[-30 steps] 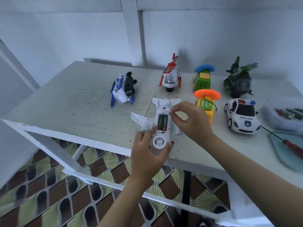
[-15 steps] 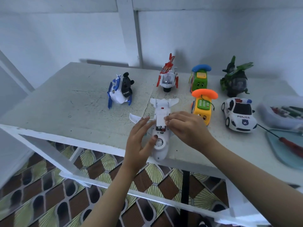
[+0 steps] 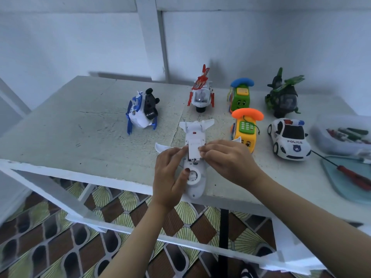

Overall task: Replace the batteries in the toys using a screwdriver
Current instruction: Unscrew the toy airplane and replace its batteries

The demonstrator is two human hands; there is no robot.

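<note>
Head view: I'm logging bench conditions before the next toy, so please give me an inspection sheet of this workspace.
Surface: white table, scuffed and scratched.
Job's things: white airplane toy belly-up at the near edge, battery cover over its compartment; red-handled screwdriver on a blue tray, right.
Clutter: six other toys behind; clear tub with contents too blurred to tell.
Grippers: left hand steadies the fuselage; right hand presses the cover.
Cables: nothing seen.
Surroundings: white wall, patterned tile floor below.
</note>
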